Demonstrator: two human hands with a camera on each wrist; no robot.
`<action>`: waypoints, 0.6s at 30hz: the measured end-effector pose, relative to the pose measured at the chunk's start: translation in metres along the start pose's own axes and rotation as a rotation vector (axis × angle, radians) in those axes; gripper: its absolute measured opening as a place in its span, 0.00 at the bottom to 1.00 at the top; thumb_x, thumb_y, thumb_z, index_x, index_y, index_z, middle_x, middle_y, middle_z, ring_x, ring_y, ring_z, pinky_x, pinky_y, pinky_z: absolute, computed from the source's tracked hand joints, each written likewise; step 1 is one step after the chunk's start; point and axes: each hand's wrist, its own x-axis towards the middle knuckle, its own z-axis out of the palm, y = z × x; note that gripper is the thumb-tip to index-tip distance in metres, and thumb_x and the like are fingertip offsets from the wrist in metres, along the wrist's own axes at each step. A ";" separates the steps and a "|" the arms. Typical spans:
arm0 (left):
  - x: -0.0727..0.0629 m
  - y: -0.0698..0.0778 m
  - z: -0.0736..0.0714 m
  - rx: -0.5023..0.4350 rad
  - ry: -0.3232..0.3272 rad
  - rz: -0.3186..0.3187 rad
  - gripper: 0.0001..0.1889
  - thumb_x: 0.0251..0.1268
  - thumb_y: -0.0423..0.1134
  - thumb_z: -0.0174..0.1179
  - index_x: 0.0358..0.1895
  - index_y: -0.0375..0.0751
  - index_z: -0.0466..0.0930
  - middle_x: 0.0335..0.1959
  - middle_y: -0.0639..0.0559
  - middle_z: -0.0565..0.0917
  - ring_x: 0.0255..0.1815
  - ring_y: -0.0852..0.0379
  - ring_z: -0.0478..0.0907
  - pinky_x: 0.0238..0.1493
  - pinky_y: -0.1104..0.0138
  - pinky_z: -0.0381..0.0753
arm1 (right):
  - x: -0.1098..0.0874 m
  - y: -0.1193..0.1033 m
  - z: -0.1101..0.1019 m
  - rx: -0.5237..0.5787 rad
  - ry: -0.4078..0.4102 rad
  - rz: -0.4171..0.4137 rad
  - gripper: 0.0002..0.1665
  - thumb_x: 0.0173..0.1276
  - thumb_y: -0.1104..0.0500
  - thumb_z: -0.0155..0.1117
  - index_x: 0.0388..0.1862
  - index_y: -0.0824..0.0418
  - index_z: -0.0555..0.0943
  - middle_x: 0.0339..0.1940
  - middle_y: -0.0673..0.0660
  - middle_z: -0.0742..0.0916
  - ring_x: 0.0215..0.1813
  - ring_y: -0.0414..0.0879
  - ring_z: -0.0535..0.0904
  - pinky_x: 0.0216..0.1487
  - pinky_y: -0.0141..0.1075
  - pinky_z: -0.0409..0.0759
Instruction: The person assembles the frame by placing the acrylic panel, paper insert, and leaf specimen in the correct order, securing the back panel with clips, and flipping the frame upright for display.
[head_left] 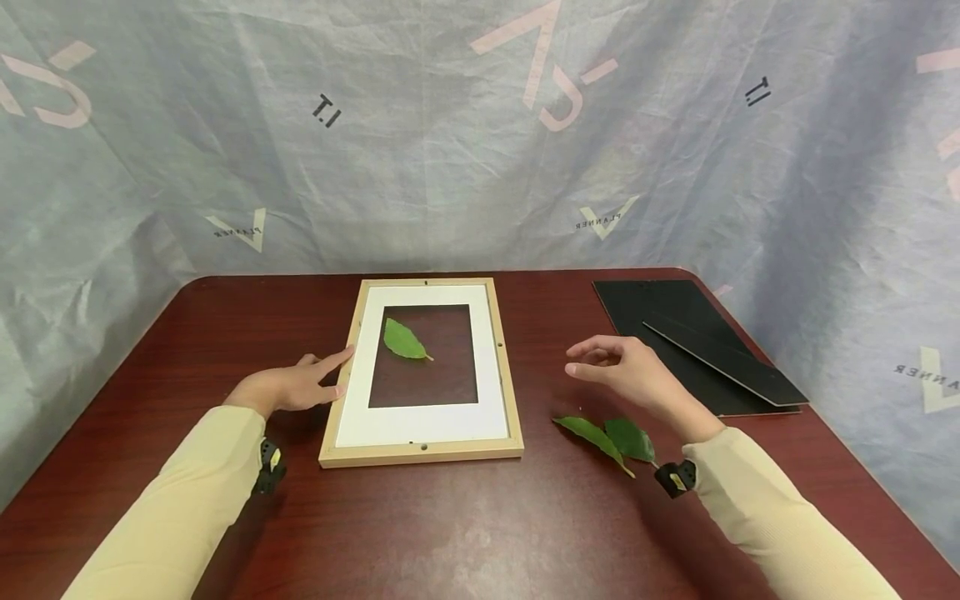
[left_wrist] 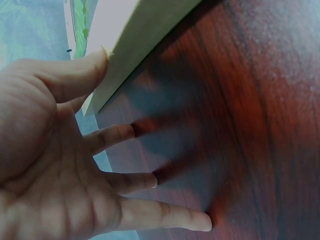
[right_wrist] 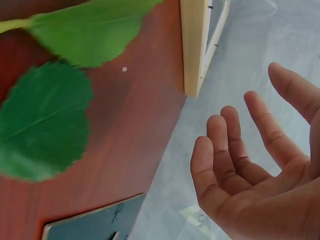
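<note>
- One wooden frame lies flat near the middle of one dark red table; inside its border sits one white mat with one rectangular opening.
- Three leaves in all: one green leaf within that opening, near its upper left corner, and two on the bare tabletop right of the frame, a lighter leaf and a darker leaf, close together.
- Two hands: the left hand is spread wide, thumb and forefinger touching the frame's left side, its other three fingers pointing down at the table.
- The right hand holds nothing; its fingers curve loosely, thumb apart, between the frame and one large black panel.
- One narrower black piece lies slantwise over that panel; whether they are joined, I cannot tell.
</note>
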 end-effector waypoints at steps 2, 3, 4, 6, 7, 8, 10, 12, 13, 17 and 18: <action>0.000 0.000 0.000 0.000 0.004 0.001 0.39 0.81 0.42 0.51 0.82 0.37 0.37 0.73 0.12 0.35 0.75 0.16 0.37 0.69 0.29 0.47 | -0.005 0.004 -0.002 0.003 0.002 0.006 0.23 0.71 0.46 0.69 0.59 0.57 0.84 0.52 0.57 0.86 0.51 0.54 0.82 0.51 0.48 0.79; 0.000 0.000 0.000 -0.001 0.002 0.005 0.39 0.81 0.42 0.51 0.82 0.37 0.37 0.73 0.12 0.36 0.75 0.16 0.37 0.69 0.29 0.47 | -0.008 0.006 -0.002 0.003 0.003 0.007 0.24 0.71 0.46 0.69 0.59 0.57 0.84 0.53 0.57 0.86 0.50 0.54 0.82 0.50 0.48 0.79; 0.001 0.000 0.000 -0.006 0.001 0.000 0.39 0.81 0.43 0.51 0.82 0.38 0.37 0.74 0.13 0.35 0.76 0.17 0.37 0.70 0.30 0.47 | -0.011 0.007 -0.003 0.003 0.005 0.010 0.24 0.71 0.46 0.70 0.59 0.57 0.84 0.53 0.57 0.86 0.50 0.54 0.82 0.50 0.48 0.80; 0.003 -0.001 0.000 -0.011 -0.001 -0.003 0.39 0.81 0.44 0.51 0.82 0.38 0.36 0.74 0.14 0.36 0.76 0.18 0.37 0.71 0.31 0.47 | -0.016 0.011 -0.004 0.000 0.008 0.010 0.24 0.71 0.46 0.70 0.59 0.58 0.84 0.52 0.57 0.86 0.48 0.53 0.82 0.48 0.47 0.80; 0.004 -0.002 0.000 -0.005 -0.003 -0.001 0.40 0.81 0.44 0.51 0.82 0.38 0.36 0.74 0.14 0.36 0.76 0.18 0.37 0.70 0.31 0.47 | -0.019 0.013 -0.004 0.000 0.010 0.010 0.24 0.70 0.47 0.70 0.59 0.58 0.84 0.52 0.56 0.86 0.48 0.53 0.82 0.47 0.47 0.81; 0.004 -0.002 0.000 -0.006 -0.004 0.000 0.39 0.81 0.44 0.51 0.82 0.38 0.36 0.74 0.14 0.36 0.76 0.18 0.37 0.70 0.31 0.47 | -0.021 0.016 -0.005 -0.001 0.013 0.011 0.24 0.70 0.47 0.70 0.59 0.59 0.84 0.51 0.56 0.86 0.47 0.54 0.82 0.45 0.46 0.80; 0.004 -0.002 0.000 -0.003 -0.002 -0.002 0.39 0.81 0.43 0.50 0.82 0.38 0.36 0.74 0.14 0.36 0.76 0.18 0.37 0.70 0.31 0.47 | -0.027 0.020 -0.005 0.004 0.016 0.017 0.24 0.70 0.48 0.71 0.59 0.60 0.84 0.50 0.56 0.87 0.45 0.55 0.83 0.44 0.45 0.81; 0.003 -0.001 0.000 0.008 0.002 0.003 0.39 0.81 0.43 0.51 0.82 0.37 0.37 0.73 0.12 0.36 0.75 0.17 0.37 0.70 0.30 0.48 | -0.032 0.025 -0.005 0.003 0.021 0.024 0.24 0.70 0.49 0.71 0.58 0.62 0.84 0.47 0.56 0.87 0.44 0.55 0.83 0.41 0.44 0.80; 0.002 0.000 0.000 0.014 0.004 0.007 0.39 0.81 0.42 0.51 0.82 0.36 0.37 0.73 0.11 0.36 0.75 0.16 0.38 0.69 0.29 0.48 | -0.035 0.028 -0.005 -0.004 0.025 0.031 0.24 0.70 0.49 0.71 0.58 0.61 0.84 0.45 0.55 0.87 0.42 0.54 0.83 0.40 0.43 0.80; 0.000 0.000 -0.001 0.001 0.001 -0.001 0.39 0.81 0.41 0.51 0.82 0.36 0.37 0.73 0.11 0.34 0.75 0.16 0.35 0.69 0.29 0.46 | -0.045 0.036 -0.005 -0.036 0.045 0.046 0.23 0.70 0.48 0.71 0.56 0.61 0.85 0.38 0.55 0.87 0.36 0.51 0.80 0.35 0.39 0.77; -0.001 0.000 -0.001 0.001 0.000 -0.001 0.39 0.81 0.41 0.51 0.82 0.36 0.37 0.73 0.11 0.34 0.75 0.16 0.34 0.69 0.29 0.46 | -0.048 0.037 -0.004 -0.046 0.051 0.046 0.22 0.70 0.48 0.71 0.56 0.60 0.85 0.37 0.55 0.87 0.35 0.50 0.79 0.34 0.38 0.76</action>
